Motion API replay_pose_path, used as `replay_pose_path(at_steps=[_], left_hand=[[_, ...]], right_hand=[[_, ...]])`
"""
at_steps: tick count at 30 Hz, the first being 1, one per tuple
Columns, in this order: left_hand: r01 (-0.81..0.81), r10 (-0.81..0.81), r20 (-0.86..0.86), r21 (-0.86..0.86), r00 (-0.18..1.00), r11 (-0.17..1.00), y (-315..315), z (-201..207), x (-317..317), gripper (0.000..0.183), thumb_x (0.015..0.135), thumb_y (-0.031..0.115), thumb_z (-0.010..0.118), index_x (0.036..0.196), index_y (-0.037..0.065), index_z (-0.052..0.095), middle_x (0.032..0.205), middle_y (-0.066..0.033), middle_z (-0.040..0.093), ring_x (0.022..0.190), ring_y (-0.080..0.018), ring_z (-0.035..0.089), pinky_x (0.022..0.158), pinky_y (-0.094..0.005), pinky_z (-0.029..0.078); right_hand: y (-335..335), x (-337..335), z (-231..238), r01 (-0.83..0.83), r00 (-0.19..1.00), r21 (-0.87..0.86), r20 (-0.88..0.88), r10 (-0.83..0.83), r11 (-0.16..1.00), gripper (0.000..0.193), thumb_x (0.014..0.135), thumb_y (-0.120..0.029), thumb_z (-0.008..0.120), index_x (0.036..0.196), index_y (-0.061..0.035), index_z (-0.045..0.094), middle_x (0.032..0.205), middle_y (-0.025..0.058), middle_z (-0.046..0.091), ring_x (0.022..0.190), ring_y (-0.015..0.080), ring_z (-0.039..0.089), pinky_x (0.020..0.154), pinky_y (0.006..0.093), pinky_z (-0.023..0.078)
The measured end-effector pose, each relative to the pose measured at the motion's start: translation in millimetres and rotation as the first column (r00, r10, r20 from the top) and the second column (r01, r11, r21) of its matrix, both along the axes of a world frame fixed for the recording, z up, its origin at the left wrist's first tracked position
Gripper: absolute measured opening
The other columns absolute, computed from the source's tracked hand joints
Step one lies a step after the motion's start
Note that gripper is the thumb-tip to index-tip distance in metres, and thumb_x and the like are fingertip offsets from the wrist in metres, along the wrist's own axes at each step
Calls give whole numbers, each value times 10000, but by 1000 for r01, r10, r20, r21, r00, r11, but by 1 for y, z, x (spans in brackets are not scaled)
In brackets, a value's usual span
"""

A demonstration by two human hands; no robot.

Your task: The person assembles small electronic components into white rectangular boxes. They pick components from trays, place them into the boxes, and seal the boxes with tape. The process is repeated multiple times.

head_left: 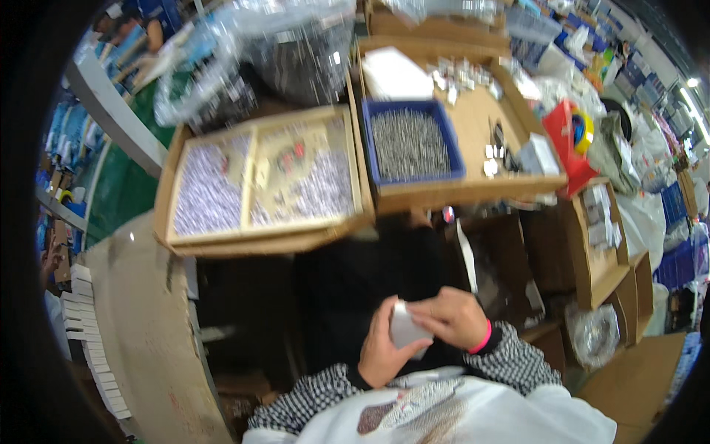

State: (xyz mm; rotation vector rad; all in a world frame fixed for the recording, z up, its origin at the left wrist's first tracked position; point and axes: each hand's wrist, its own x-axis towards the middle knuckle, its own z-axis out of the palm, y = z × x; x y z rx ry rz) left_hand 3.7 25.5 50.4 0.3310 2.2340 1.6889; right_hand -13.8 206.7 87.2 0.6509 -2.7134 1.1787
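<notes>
In front of my body I hold a small white box (405,326) with both hands. My left hand (381,351) wraps its fingers and thumb around the box's sides. My right hand (452,318), with a pink band at the wrist, pinches at the box's upper right edge. Motion blurs the fingertips, and what they do at the edge is hard to make out. Beyond my hands stands a divided wooden tray (250,177) holding many small pale pieces. Right of it, a blue bin (460,164) is filled with thin dark metal pieces.
The blue bin sits in a cardboard tray (510,96) with small silvery pieces. A yellow tape roll (584,132) lies beside a red wrapper (560,152). Small white boxes (92,333) line the far left, beside a cardboard sheet (140,318). Another person (151,33) is at the upper left.
</notes>
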Motion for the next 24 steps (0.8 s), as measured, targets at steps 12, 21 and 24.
replay_pose_path(at_steps=[12, 21, 24], left_hand=[[-44, 4, -232, -167, 973, 985, 12, 1, 4, 1049, 597, 157, 802, 1397, 63, 130, 1275, -207, 419, 1071, -343, 527, 873, -397, 468], [-36, -19, -218, -245, 976, 969, 12, 1, 3, 1035, 611, 172, 796, 1401, 57, 137, 1274, -218, 424, 1104, -366, 509, 886, -412, 463], [-46, 19, -145, -187, 989, 981, 14, 5, 1, 947, 628, 176, 787, 1368, -3, 224, 1253, -231, 447, 1127, -380, 487, 924, -417, 433]], right_hand=[[-8, 4, 5, 81, 996, -41, -39, -83, 996, 222, 731, -86, 710, 952, -64, 697, 744, 51, 670, 576, 173, 567, 530, 273, 482], [-11, 5, 5, 98, 994, 117, -60, -91, 988, 266, 765, -116, 682, 1028, -86, 660, 731, 51, 663, 580, 165, 581, 531, 278, 493], [-12, 4, 6, 117, 985, 142, -140, -97, 983, 278, 774, -126, 674, 1048, -94, 639, 746, 57, 666, 555, 176, 582, 527, 283, 498]])
